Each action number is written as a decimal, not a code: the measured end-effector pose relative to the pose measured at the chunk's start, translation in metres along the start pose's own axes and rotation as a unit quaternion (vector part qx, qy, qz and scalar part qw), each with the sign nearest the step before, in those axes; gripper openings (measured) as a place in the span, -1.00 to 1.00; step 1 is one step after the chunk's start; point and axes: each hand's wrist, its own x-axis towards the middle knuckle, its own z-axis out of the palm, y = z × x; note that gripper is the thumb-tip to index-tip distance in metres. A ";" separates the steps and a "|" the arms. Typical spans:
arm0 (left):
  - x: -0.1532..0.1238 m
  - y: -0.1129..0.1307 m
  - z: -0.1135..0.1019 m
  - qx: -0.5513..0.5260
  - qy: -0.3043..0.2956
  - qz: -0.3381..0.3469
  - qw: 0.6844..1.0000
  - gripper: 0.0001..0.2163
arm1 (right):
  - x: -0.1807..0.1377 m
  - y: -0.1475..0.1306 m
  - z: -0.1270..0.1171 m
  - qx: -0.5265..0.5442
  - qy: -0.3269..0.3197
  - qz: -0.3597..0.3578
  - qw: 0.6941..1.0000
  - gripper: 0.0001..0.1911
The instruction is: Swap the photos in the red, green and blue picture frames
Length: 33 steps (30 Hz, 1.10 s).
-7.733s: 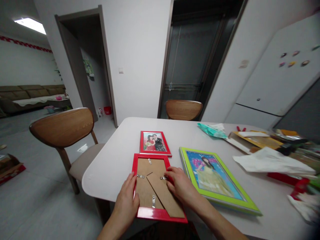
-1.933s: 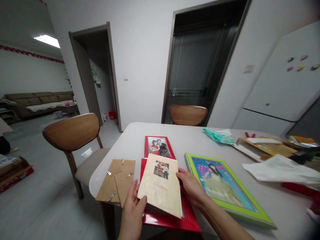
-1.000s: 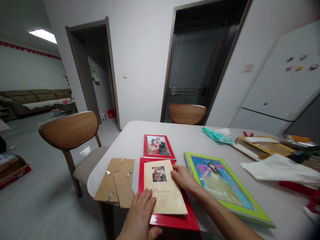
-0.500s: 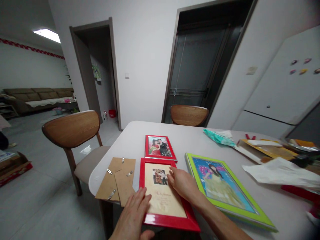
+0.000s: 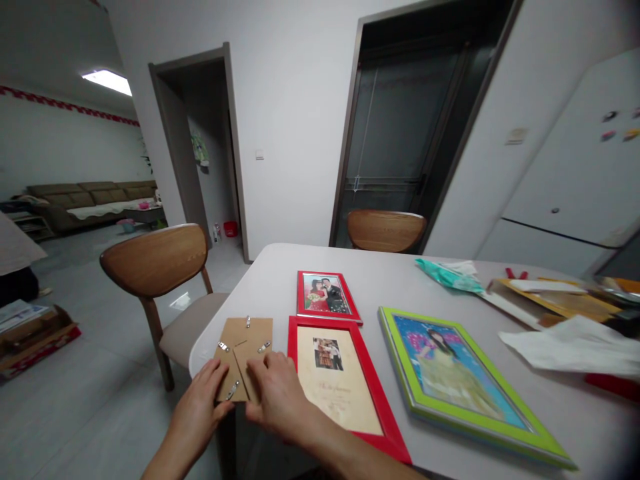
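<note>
A brown cardboard backing board with small metal clips lies at the table's near left corner. My left hand grips its near left edge with curled fingers. My right hand closes on its near right part, on the fold-out stand. Right beside it lies an open red frame, back up, with a cream sheet bearing a small photo inside.
On the white table lie a small red framed photo, a large green framed picture, and papers, a teal bag and clutter at the right. Wooden chairs stand at the left and the far side.
The backing came off the red frame and went to the left. The cream sheet was laid into the frame and pressed flat. Both hands then moved left onto the backing board.
</note>
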 end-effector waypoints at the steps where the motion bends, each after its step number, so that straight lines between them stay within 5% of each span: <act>1: -0.001 0.002 -0.001 -0.014 0.017 0.009 1.000 -0.60 | -0.002 0.001 -0.003 0.034 0.013 0.000 0.999 -0.53; 7: -0.012 0.058 -0.006 -0.086 0.095 0.123 0.984 -0.56 | -0.049 0.031 -0.057 0.121 0.059 -0.019 0.991 -0.47; 14: -0.006 0.135 0.020 -0.101 -0.039 0.179 0.978 -0.51 | -0.108 0.092 -0.080 0.055 0.028 0.096 0.993 -0.59; 25: 0.003 0.133 0.016 -0.087 -0.114 0.151 0.978 -0.62 | -0.101 0.105 -0.055 -0.014 0.064 0.064 0.996 -0.60; 33: -0.005 0.124 0.014 -0.125 -0.131 0.178 0.967 -0.51 | -0.095 0.097 -0.055 -0.071 0.055 0.062 0.994 -0.68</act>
